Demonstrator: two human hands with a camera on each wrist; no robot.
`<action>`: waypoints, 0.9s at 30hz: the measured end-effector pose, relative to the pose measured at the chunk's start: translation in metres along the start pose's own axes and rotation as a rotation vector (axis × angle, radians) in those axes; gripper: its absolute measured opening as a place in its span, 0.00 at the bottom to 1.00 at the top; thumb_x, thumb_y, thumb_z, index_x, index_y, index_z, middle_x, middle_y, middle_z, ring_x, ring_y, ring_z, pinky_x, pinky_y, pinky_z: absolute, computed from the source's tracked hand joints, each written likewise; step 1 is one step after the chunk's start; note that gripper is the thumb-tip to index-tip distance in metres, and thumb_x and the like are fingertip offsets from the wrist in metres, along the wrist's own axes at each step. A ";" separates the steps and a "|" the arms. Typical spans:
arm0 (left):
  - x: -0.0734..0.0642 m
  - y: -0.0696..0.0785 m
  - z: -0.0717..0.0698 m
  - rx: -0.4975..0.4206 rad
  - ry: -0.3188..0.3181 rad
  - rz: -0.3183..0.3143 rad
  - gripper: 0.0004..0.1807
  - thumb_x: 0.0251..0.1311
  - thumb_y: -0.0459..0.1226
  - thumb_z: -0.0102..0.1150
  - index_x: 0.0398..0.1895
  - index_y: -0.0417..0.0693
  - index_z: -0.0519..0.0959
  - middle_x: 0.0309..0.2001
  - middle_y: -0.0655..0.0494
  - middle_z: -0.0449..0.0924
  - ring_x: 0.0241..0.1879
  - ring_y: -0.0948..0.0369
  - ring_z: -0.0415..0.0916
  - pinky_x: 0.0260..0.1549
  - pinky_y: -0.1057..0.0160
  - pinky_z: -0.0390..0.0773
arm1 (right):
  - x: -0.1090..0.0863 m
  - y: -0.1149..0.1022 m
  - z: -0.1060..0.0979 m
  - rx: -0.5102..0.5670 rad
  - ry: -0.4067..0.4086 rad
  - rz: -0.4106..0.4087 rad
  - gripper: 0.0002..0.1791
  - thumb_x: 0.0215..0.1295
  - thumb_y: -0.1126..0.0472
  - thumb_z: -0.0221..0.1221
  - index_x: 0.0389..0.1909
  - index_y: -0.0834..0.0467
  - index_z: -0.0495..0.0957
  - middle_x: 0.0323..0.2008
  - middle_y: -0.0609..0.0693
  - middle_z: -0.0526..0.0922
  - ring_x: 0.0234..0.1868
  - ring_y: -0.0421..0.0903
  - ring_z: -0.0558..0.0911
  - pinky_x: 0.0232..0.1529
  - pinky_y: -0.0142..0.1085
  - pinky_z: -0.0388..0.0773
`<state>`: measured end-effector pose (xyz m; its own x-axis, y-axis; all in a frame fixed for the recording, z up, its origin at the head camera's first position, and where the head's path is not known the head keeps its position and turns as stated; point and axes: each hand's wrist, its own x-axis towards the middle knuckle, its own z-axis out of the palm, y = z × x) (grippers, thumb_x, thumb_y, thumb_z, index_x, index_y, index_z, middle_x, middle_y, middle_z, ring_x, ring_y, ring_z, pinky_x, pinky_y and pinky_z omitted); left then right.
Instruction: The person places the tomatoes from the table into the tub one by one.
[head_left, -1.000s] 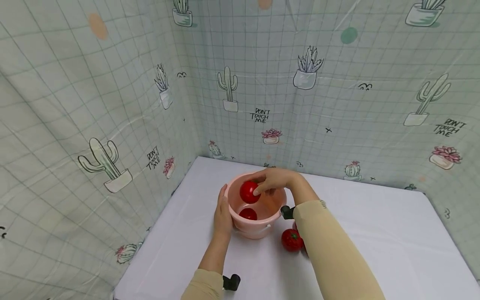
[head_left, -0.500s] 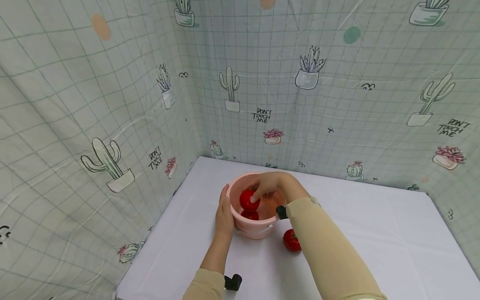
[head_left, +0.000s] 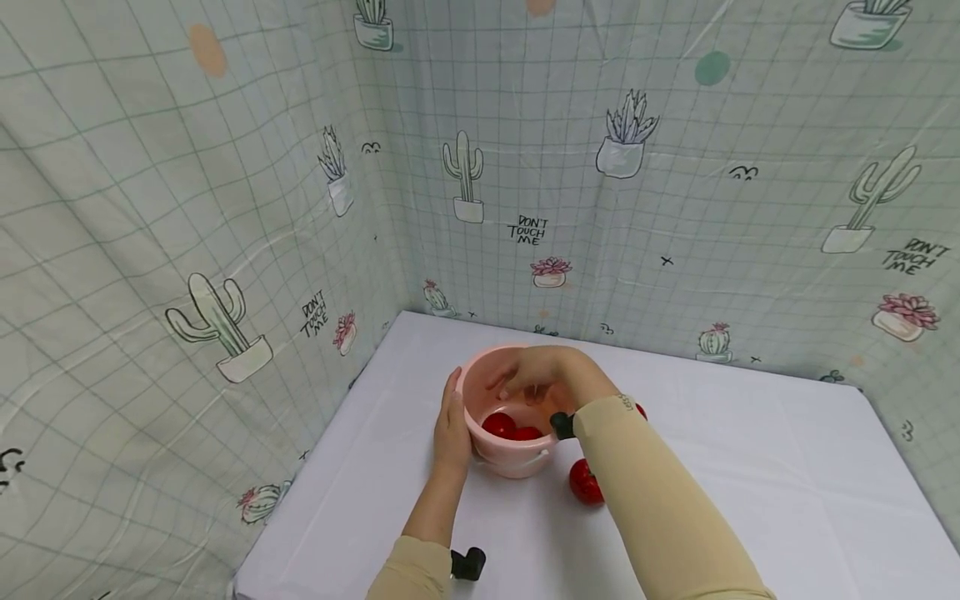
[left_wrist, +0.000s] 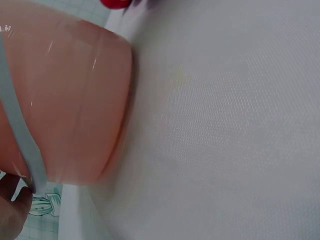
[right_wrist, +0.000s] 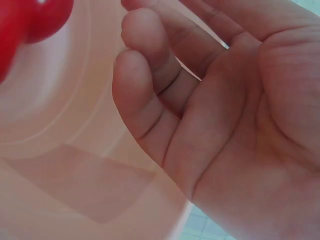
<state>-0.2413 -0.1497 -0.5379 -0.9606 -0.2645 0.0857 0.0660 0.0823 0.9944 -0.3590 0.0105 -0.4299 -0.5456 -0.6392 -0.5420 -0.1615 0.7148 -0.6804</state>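
A pink bucket point(head_left: 510, 457) with a pale handle point(left_wrist: 20, 125) stands upright on the table. My left hand point(head_left: 452, 433) rests along its left side, fingers fairly straight; part of that hand shows beside the handle in the left wrist view. Inside the bucket lie two red tomatoes point(head_left: 499, 425), which appear at the upper left of the right wrist view. My right hand point(head_left: 536, 371) is over the bucket's opening with its fingers loosely bent and nothing between them. Another tomato point(head_left: 585, 482) sits on the table to the bucket's right, partly covered by the right sleeve.
A bit of red point(head_left: 641, 411) shows past the right sleeve point(head_left: 652, 492), mostly hidden. The white table point(head_left: 750, 467) meets a cactus-print cloth point(head_left: 570, 208) at the back and left. Black wrist mounts point(head_left: 468, 564) stick out from the sleeves.
My right hand has lowered a tomato into the bucket beside the other one and let it go. The left hand has kept its place on the bucket.
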 end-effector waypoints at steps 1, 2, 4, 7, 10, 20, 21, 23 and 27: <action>0.000 -0.001 0.000 -0.002 -0.001 0.002 0.24 0.76 0.56 0.30 0.72 0.80 0.59 0.75 0.68 0.59 0.76 0.57 0.54 0.74 0.43 0.56 | -0.001 0.000 0.000 0.007 0.002 -0.003 0.19 0.66 0.55 0.62 0.58 0.45 0.81 0.44 0.49 0.82 0.33 0.47 0.72 0.31 0.33 0.74; 0.001 -0.002 0.001 0.001 0.000 0.004 0.24 0.76 0.57 0.30 0.72 0.80 0.59 0.75 0.68 0.59 0.76 0.57 0.54 0.74 0.43 0.56 | -0.002 0.001 0.000 0.020 0.002 -0.008 0.19 0.66 0.55 0.62 0.58 0.45 0.81 0.45 0.49 0.83 0.34 0.47 0.73 0.31 0.33 0.75; 0.001 -0.003 0.001 0.004 -0.001 0.000 0.23 0.76 0.57 0.29 0.71 0.83 0.59 0.74 0.69 0.60 0.76 0.58 0.55 0.74 0.44 0.57 | -0.003 0.001 0.000 0.051 -0.005 -0.018 0.19 0.66 0.55 0.62 0.58 0.45 0.81 0.47 0.50 0.83 0.33 0.47 0.72 0.31 0.34 0.74; 0.001 -0.006 0.001 0.004 -0.004 -0.011 0.22 0.75 0.59 0.29 0.70 0.86 0.59 0.74 0.71 0.60 0.76 0.59 0.55 0.74 0.44 0.57 | -0.005 0.000 0.000 0.034 -0.008 -0.041 0.20 0.67 0.55 0.61 0.60 0.45 0.80 0.50 0.51 0.82 0.33 0.46 0.74 0.33 0.35 0.77; 0.001 -0.007 0.000 -0.002 -0.015 -0.017 0.23 0.74 0.60 0.29 0.70 0.87 0.58 0.74 0.73 0.59 0.76 0.59 0.55 0.73 0.44 0.58 | -0.008 0.000 -0.001 -0.011 0.008 -0.048 0.20 0.67 0.52 0.61 0.60 0.43 0.80 0.51 0.51 0.82 0.32 0.46 0.75 0.36 0.37 0.80; 0.000 -0.006 -0.001 -0.012 -0.021 -0.043 0.23 0.74 0.60 0.30 0.70 0.88 0.58 0.74 0.72 0.58 0.76 0.58 0.54 0.73 0.43 0.58 | -0.024 0.006 -0.002 -0.044 0.045 -0.097 0.20 0.68 0.47 0.59 0.60 0.42 0.79 0.45 0.50 0.81 0.36 0.48 0.76 0.41 0.41 0.81; 0.000 -0.007 0.000 -0.013 -0.021 -0.042 0.23 0.74 0.60 0.30 0.70 0.88 0.58 0.74 0.73 0.59 0.76 0.59 0.55 0.73 0.43 0.58 | -0.026 0.008 -0.003 -0.052 0.055 -0.106 0.20 0.68 0.46 0.58 0.60 0.41 0.79 0.47 0.50 0.81 0.37 0.48 0.77 0.41 0.40 0.80; 0.000 -0.007 0.000 -0.011 -0.020 -0.035 0.23 0.74 0.60 0.30 0.70 0.87 0.58 0.74 0.72 0.59 0.76 0.58 0.54 0.73 0.43 0.58 | -0.031 0.012 -0.004 -0.057 0.086 -0.113 0.21 0.68 0.43 0.58 0.60 0.39 0.79 0.50 0.50 0.80 0.42 0.50 0.78 0.42 0.40 0.80; 0.002 -0.006 0.000 -0.002 -0.016 -0.019 0.23 0.74 0.61 0.30 0.70 0.87 0.58 0.74 0.73 0.59 0.76 0.59 0.54 0.73 0.43 0.58 | -0.043 0.022 -0.008 -0.069 0.149 -0.134 0.23 0.67 0.39 0.56 0.62 0.36 0.77 0.52 0.49 0.79 0.44 0.51 0.78 0.43 0.39 0.79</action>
<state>-0.2436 -0.1506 -0.5442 -0.9658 -0.2508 0.0657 0.0483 0.0751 0.9960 -0.3454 0.0558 -0.4175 -0.6301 -0.6845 -0.3666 -0.2936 0.6471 -0.7036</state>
